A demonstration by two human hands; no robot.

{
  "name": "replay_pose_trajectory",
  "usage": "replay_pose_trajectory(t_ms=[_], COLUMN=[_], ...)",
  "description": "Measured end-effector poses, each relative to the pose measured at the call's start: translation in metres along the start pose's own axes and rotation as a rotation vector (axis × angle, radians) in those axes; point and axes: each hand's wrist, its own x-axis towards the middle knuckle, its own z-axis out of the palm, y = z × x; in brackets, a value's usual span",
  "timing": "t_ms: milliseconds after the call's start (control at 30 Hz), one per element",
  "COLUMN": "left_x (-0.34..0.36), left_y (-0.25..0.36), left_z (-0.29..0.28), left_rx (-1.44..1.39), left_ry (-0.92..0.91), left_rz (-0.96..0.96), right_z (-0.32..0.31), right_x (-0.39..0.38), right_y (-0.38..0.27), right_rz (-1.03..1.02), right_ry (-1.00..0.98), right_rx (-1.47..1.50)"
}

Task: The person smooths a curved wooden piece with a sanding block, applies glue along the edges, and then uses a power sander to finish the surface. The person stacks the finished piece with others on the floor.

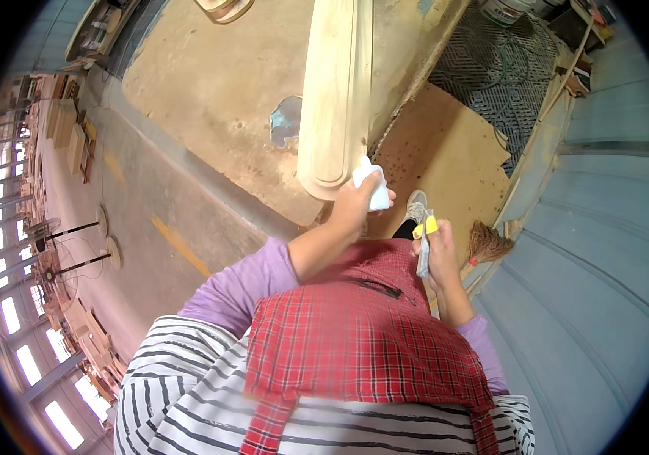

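Note:
My left hand (pixel 358 203) is closed around a small white squeeze bottle (pixel 371 186) with a narrow nozzle. The nozzle points up toward the right edge of a long pale wooden board (pixel 328 114); whether it touches the wood I cannot tell. That board has a rounded near end and a groove following its outline. Lower and to the right, my right hand (pixel 441 254) grips a slim grey and yellow hand tool (pixel 424 246), whose exact kind is unclear. It is held in front of my red checked apron (pixel 362 326).
The board lies on a stained brown worktop (pixel 211 98). Another curved wooden piece (pixel 226 7) sits at its far side. A straw broom (pixel 489 243) stands right, by the blue-grey wall (pixel 567 250). Beyond lie a dark patterned mat (pixel 491 76) and a white bucket (pixel 505 9). Fans (pixel 74 227) stand left.

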Motion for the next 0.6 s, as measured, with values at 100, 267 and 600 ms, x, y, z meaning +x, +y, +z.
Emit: replay_pose_trajectory(t_ms=[100,267,600], left_x=[-0.004,0.076,0.093], left_y=[0.034,0.117,0.107], left_z=[0.003,-0.028,-0.014], left_rx=[-0.036,0.115,0.318], left_ry=[-0.023,0.096,0.375], left_rz=[0.277,0.667,0.771], right_z=[0.014,0.069,0.096], right_x=[0.018,0.078,0.101], right_y=[-0.013,-0.015,0.031], right_rz=[0.049,-0.158,-0.337], right_ry=[0.018,-0.043,0.116], right_rx=[0.060,-0.039,-0.472])
